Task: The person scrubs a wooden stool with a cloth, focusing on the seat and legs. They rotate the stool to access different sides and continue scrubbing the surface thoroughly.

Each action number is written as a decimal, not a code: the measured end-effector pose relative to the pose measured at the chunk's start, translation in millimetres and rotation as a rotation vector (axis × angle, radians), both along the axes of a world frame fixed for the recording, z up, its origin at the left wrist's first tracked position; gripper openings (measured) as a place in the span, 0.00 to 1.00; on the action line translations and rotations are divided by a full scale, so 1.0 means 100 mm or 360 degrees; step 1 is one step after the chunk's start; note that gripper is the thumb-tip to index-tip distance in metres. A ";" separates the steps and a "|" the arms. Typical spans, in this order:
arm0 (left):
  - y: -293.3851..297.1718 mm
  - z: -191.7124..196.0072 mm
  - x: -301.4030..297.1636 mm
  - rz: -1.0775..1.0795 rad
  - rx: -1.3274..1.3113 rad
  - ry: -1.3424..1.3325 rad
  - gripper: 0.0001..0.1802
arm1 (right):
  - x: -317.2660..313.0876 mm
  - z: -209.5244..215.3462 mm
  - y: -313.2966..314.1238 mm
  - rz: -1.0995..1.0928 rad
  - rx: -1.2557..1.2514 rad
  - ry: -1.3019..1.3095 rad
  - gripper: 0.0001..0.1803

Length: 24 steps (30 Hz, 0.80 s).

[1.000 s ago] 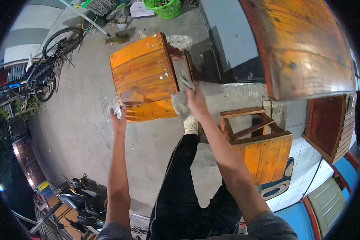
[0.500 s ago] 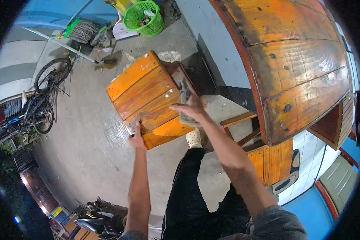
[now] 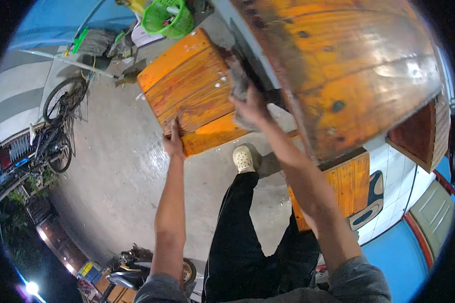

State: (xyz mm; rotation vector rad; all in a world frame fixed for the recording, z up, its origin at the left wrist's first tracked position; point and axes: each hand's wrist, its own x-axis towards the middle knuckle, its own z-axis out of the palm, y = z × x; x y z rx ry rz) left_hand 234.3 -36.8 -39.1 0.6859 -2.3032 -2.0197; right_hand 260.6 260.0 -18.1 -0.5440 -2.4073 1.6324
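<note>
A wooden stool (image 3: 189,83) with orange varnished planks and a few white specks on top is in front of me. My left hand (image 3: 174,141) grips its near left edge, the thumb lying over the top. At the stool's right side, my right hand (image 3: 253,105) is closed on a grey, dirty-looking rag (image 3: 241,77) held against that side. The right hand is slightly blurred, and the stool's legs are hidden from here.
A large wooden table (image 3: 359,65) stands close on the right, with another orange plank seat (image 3: 346,184) beneath its near end. My foot in a cream clog (image 3: 243,158) is just below the stool. A green basket (image 3: 169,20), a mop (image 3: 97,41) and a bicycle (image 3: 60,123) are farther off.
The stool has shifted away from me and toward the table, with both hands moving along. My right hand and the rag remain at its right side. The whole view has shifted slightly.
</note>
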 end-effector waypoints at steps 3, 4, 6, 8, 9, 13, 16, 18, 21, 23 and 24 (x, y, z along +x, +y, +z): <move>-0.34 -0.18 -0.09 -0.0128 -0.0307 -0.0167 0.38 | 0.55 0.45 -0.04 0.0175 0.0115 0.0169 0.35; -0.49 -0.21 -0.10 -0.0153 -0.0494 -0.0178 0.39 | 0.80 0.58 -0.03 0.0269 0.0123 0.0106 0.36; -0.08 -0.07 0.02 -0.0219 -0.0744 -0.0292 0.41 | 1.44 0.68 0.27 0.0169 0.0131 -0.0200 0.36; 0.26 0.02 0.41 -0.0122 -0.1577 0.0038 0.41 | 2.07 1.10 0.51 -0.0155 -0.0187 -0.0211 0.34; 0.48 0.05 0.65 -0.0089 -0.1977 0.0231 0.41 | 2.46 1.13 0.63 -0.0382 -0.0232 -0.0281 0.35; 1.83 0.63 1.93 -0.0888 -0.1429 0.0586 0.39 | 3.69 1.53 1.25 -0.1043 -0.0850 -0.0595 0.37; 2.76 1.00 2.91 -0.1104 -0.0809 0.0170 0.33 | 4.17 2.00 1.72 -0.1256 -0.0689 -0.0382 0.36; 3.25 0.99 3.26 -0.1184 -0.0987 -0.0065 0.28 | 4.44 2.04 1.87 -0.1398 0.0006 -0.0288 0.35; 3.72 0.80 3.60 -0.1293 -0.1824 -0.0055 0.24 | 4.64 1.82 1.94 -0.1050 0.0797 -0.0322 0.34; 3.85 0.71 3.64 -0.1071 -0.2110 0.0049 0.23 | 4.63 1.76 2.07 -0.0499 0.0660 -0.0508 0.31; 3.83 0.67 3.65 -0.1093 -0.2122 0.0147 0.22 | 4.65 1.62 2.08 -0.0524 0.0258 -0.0397 0.31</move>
